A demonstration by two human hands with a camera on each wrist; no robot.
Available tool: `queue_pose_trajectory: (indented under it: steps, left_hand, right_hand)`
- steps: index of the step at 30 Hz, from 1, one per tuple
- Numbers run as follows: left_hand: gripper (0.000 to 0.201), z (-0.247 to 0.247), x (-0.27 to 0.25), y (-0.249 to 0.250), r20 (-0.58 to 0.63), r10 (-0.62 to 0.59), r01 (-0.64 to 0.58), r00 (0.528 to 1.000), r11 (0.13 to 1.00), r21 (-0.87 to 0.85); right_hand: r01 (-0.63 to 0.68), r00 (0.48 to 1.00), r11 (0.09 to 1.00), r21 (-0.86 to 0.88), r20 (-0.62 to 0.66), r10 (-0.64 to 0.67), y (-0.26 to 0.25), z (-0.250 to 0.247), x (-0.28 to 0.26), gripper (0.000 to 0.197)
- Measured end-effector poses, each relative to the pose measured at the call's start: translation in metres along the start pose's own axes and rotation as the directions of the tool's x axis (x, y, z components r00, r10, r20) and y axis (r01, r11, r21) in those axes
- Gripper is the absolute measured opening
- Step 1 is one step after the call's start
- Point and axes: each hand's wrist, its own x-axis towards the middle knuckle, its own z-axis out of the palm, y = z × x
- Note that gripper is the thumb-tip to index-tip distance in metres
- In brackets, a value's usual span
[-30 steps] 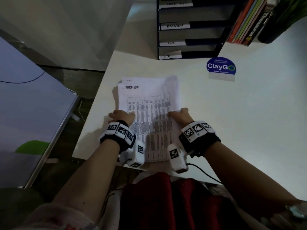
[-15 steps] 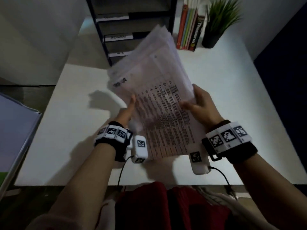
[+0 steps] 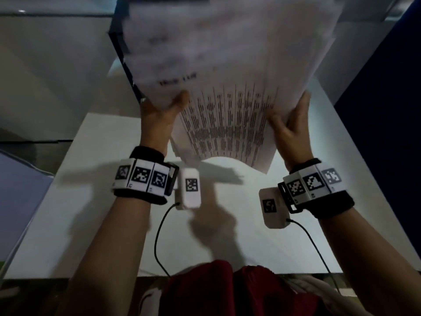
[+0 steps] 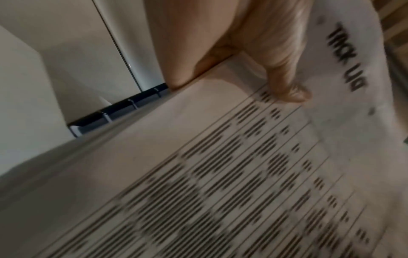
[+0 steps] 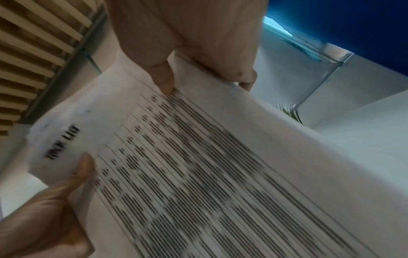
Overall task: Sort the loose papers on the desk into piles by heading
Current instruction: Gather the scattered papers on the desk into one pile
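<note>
- Up off the counter (image 3: 284, 236) goes one stack of papers (image 3: 227, 65), raised between two hands.
- Left hand (image 3: 159, 117) clamps the stack's left edge, thumb on the printed top sheet, fingers hidden behind.
- Right hand (image 3: 293, 128) clamps the right edge the same way.
- Sheet count: cannot tell; several edges fan out at the bottom.
- Head view alone shows the counter, two wrist bands, two cables.
- Left wrist view (image 4: 287, 52) alone reads a heading beside the thumb; black tray rack (image 4: 114, 111) behind.
- Right wrist view (image 5: 198, 43) alone shows wooden slats (image 5: 39, 52) and a blue wall (image 5: 353, 26).
</note>
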Motion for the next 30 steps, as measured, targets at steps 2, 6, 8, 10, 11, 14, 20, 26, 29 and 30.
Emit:
queue_pose_trajectory:
  steps: [2,6,8,10,11,14,20,26,29,30]
  left_hand:
    - [0.076,-0.005,-0.008,-0.009,0.049,-0.034,0.033,0.998,0.999,0.035]
    - [0.083,-0.005,-0.011,-0.004,0.057,0.015,-0.016,0.998,1.0,0.019]
    - [0.083,-0.004,-0.009,0.004,0.042,0.054,-0.054,0.998,0.999,-0.006]
    - [0.073,-0.002,-0.009,0.013,0.045,0.097,-0.099,0.994,0.994,0.049]
    - [0.064,0.0,-0.009,0.016,0.05,0.114,-0.118,0.992,0.99,0.083]
    - [0.045,0.006,-0.003,0.018,-0.003,0.113,-0.111,0.994,0.983,0.145]
    - [0.021,0.006,0.007,0.012,-0.078,0.088,-0.082,0.993,0.994,0.076]
    - [0.08,0.001,0.005,-0.01,-0.006,-0.076,0.076,0.997,0.993,0.09]
    - [0.035,-0.001,0.002,-0.031,0.023,-0.05,0.046,0.999,0.988,0.149]
    - [0.03,0.002,0.002,-0.027,-0.003,-0.016,0.017,1.0,0.986,0.163]
  right_hand:
    - [-0.021,1.0,1.0,0.014,-0.007,0.021,0.008,0.004,-0.004,0.052]
    - [0.174,0.983,0.984,-0.031,-0.062,-0.175,0.002,0.013,0.003,0.084]
    - [0.267,0.951,0.947,-0.177,-0.112,-0.289,-0.003,0.014,0.012,0.078]
    - [0.281,0.941,0.889,-0.362,-0.079,-0.33,-0.009,0.015,0.016,0.067]
    - [0.286,0.938,0.831,-0.477,-0.039,-0.345,-0.01,0.016,0.016,0.061]
    - [0.301,0.926,0.648,-0.7,0.053,-0.373,-0.009,0.023,0.013,0.047]
    - [0.249,0.945,0.824,-0.509,-0.056,-0.321,-0.005,0.012,0.02,0.053]
    - [-0.251,0.966,0.966,0.058,-0.048,0.254,0.031,0.006,0.007,0.039]
    - [-0.208,0.972,0.977,0.048,-0.104,0.212,0.035,0.008,0.005,0.027]
    - [-0.18,0.975,0.982,0.058,-0.121,0.186,0.032,0.01,0.006,0.024]
